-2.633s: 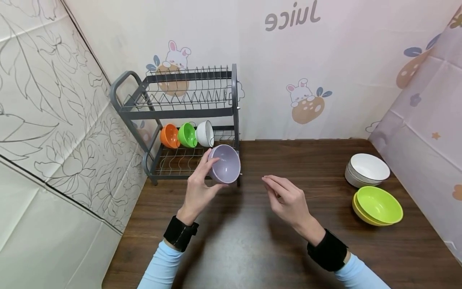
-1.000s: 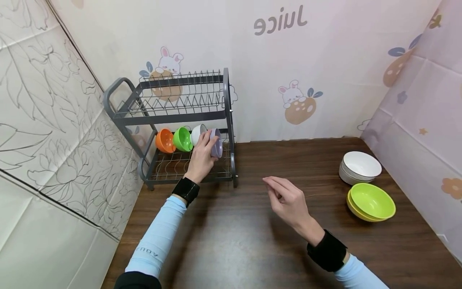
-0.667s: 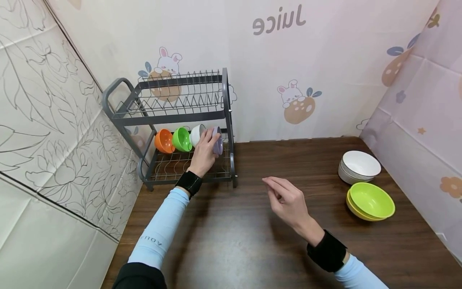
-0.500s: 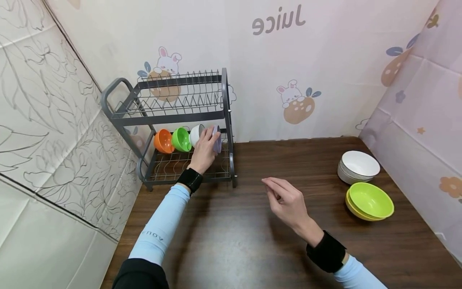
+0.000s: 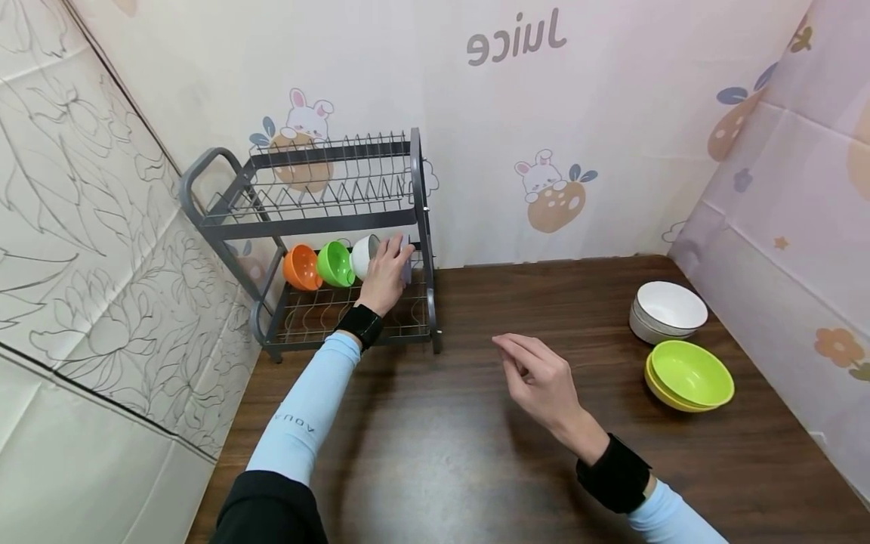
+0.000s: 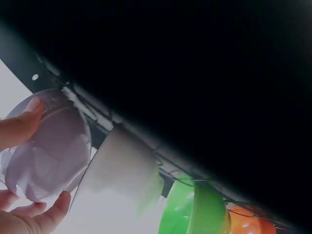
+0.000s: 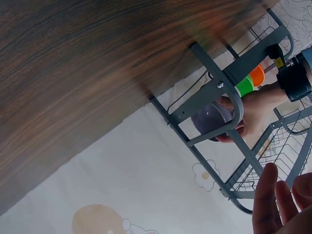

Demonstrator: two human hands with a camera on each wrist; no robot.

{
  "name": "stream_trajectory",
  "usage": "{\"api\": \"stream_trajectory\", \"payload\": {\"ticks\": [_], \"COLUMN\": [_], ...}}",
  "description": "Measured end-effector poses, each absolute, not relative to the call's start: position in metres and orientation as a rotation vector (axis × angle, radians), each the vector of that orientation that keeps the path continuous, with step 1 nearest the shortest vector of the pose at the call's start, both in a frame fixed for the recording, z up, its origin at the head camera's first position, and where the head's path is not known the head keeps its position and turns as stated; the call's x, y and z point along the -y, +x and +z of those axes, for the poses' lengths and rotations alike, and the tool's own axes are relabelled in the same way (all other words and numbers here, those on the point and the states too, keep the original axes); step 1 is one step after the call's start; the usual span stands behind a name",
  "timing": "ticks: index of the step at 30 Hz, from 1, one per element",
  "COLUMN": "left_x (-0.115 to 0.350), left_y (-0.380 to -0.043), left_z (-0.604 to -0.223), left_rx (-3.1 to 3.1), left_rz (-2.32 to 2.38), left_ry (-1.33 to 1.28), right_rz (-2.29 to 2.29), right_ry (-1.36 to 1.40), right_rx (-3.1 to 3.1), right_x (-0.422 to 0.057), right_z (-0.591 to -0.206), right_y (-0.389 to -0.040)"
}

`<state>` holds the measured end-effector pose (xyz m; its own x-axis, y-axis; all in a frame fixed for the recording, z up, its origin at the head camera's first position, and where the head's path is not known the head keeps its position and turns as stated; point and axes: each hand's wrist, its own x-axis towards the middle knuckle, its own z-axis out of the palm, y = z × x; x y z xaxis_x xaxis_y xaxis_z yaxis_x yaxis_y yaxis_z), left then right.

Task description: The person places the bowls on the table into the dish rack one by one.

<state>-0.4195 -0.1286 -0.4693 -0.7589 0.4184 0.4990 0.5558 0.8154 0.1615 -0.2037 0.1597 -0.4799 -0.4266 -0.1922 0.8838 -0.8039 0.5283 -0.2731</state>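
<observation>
Left hand (image 5: 384, 276) grasps a smooth, glossy lavender round bowl (image 6: 53, 141) between thumb and fingers, the bowl sitting in the lower tier of a two-tier grey metal wire rack (image 5: 313, 225), at ten o'clock from the right hand (image 5: 540, 378). At the lavender bowl's nine o'clock stand, in order, glossy white (image 5: 361, 258), green (image 5: 336, 264) and orange (image 5: 302, 267) round bowls, tilted. Right hand, its fingers gathered and grasping nothing, is above the dark wood-grained tabletop (image 5: 435, 453), with stacked white bowls (image 5: 671, 304) at its two o'clock and a lime-green bowl (image 5: 692, 373) nested in a yellow one at three.
</observation>
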Motion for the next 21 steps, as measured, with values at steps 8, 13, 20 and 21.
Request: {"api": "stream_trajectory", "payload": {"ticks": [8, 13, 20, 21], "left_x": [0.128, 0.125, 0.122, 0.121], "left_y": [-0.427, -0.431, -0.438, -0.44], "left_z": [-0.471, -0.464, -0.455, -0.454], "left_rx": [2.549, 2.569, 2.671, 2.688], "left_rz": [-0.355, -0.364, -0.356, -0.356], "left_ry": [-0.714, -0.72, -0.738, -0.74], "right_rz": [0.9, 0.9, 0.911, 0.911], "right_ry": [0.799, 0.794, 0.798, 0.799], "right_rx": [1.91, 1.917, 1.923, 1.924], "right_x": [-0.16, -0.16, -0.16, -0.16], "right_z": [-0.48, -0.479, -0.481, -0.482], "right_y": [-0.202, -0.202, -0.201, -0.201]}}
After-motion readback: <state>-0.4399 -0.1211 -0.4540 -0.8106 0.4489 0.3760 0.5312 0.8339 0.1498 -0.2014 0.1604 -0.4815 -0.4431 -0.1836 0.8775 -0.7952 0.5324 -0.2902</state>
